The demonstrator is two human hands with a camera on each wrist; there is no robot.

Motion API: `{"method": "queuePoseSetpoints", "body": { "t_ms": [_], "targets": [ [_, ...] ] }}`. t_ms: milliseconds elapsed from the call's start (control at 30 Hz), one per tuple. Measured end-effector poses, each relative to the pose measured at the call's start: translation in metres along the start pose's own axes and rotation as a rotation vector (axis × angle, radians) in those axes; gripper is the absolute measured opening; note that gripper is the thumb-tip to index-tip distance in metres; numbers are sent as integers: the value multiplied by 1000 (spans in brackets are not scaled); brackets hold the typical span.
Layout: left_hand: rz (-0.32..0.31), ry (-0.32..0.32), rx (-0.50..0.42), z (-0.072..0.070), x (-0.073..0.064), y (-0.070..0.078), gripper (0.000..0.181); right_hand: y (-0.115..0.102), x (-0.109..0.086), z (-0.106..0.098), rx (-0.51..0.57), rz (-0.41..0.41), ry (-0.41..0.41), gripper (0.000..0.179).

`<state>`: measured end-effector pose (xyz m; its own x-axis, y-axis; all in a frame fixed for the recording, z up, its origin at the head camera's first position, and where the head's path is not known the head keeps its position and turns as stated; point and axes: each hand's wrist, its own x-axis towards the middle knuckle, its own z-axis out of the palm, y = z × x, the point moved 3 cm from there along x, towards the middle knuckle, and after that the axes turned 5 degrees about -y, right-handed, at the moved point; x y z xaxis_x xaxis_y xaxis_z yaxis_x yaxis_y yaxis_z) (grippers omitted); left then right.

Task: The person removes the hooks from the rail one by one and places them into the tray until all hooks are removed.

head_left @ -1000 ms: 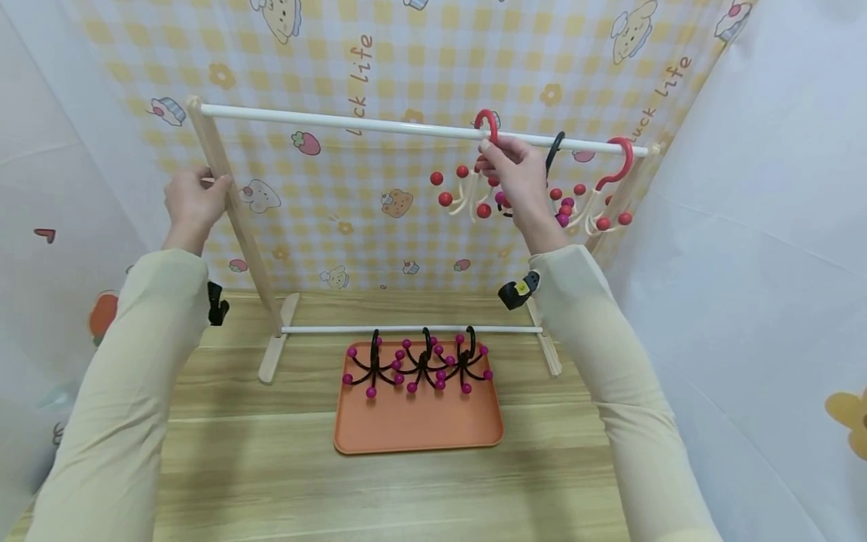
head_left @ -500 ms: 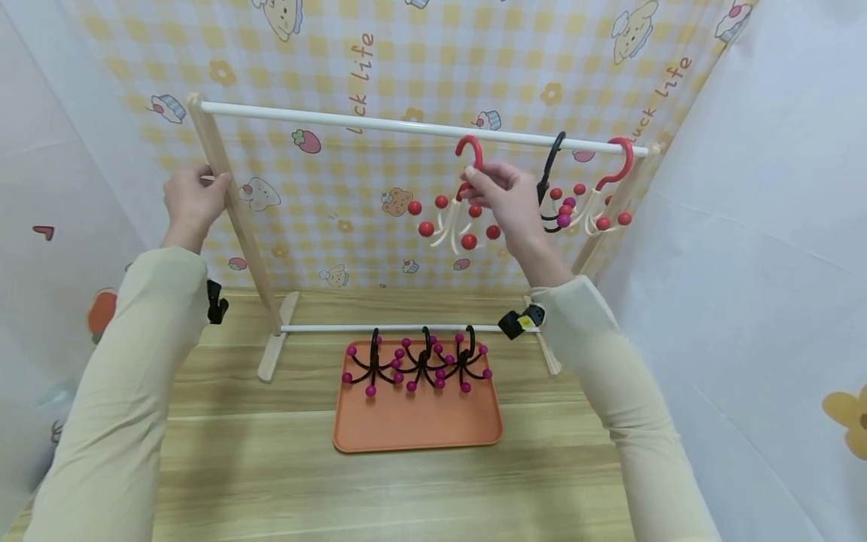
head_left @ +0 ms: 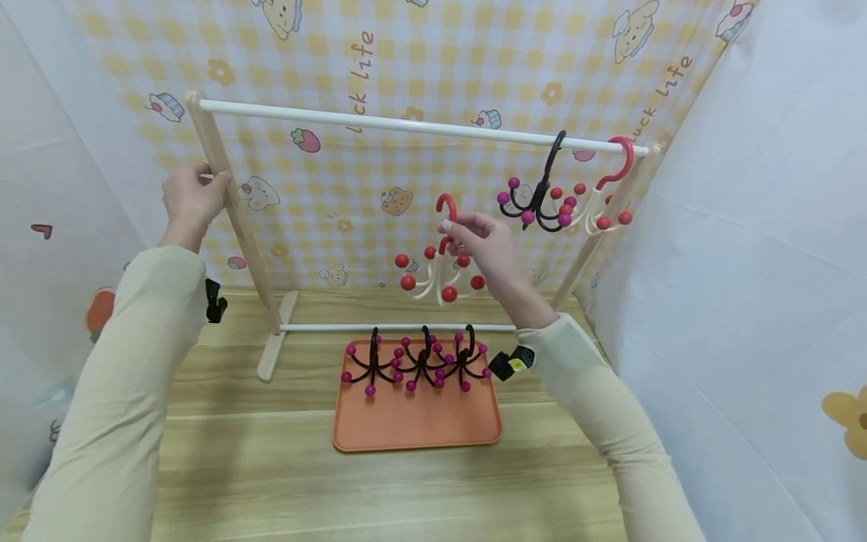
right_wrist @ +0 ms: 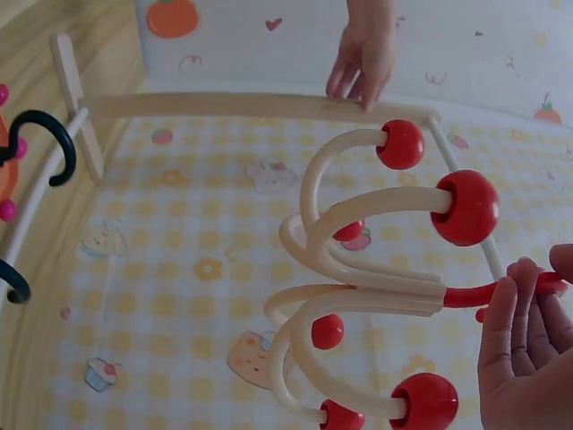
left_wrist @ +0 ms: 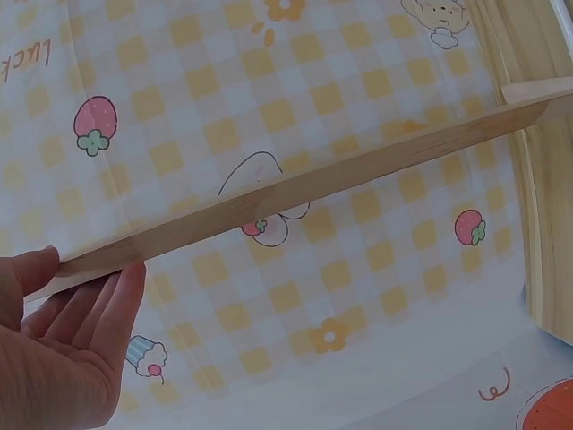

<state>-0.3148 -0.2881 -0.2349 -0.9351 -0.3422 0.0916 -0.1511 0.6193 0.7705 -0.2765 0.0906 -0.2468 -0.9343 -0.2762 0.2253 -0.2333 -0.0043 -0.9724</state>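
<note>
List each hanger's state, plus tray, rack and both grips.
Rack: standing
Held red-hooked hanger: off rail, midair
Other red-hooked hanger: hung on rail
Upper black hanger: hung on rail
Tray: partly covered
Three lower black hangers: on tray
Left grip: holding rack
Right grip: pinching held hanger

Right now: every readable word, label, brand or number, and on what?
"luck life": checkered backdrop, right side, head view.
"l_ck life": same backdrop, left of centre, a letter behind the upper rod.
"luck": same backdrop, left wrist view, upside down.
Yellow patch on black device: any print too small to read.
</note>
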Motion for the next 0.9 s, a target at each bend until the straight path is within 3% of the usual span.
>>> {"method": "queuePoseSetpoints", "body": {
  "t_ms": [367, 700, 900],
  "targets": [
    [3, 9, 2, 0, -1, 1, 52, 31, -17, 19, 83, 91, -73, 12],
    [-3, 3, 8, 1, 0, -2, 53, 57, -30, 35, 88, 168, -156, 26],
    [-3, 2, -9, 0, 1, -1, 52, 70, -40, 46, 119, 195, -178, 19]
  ]
}}
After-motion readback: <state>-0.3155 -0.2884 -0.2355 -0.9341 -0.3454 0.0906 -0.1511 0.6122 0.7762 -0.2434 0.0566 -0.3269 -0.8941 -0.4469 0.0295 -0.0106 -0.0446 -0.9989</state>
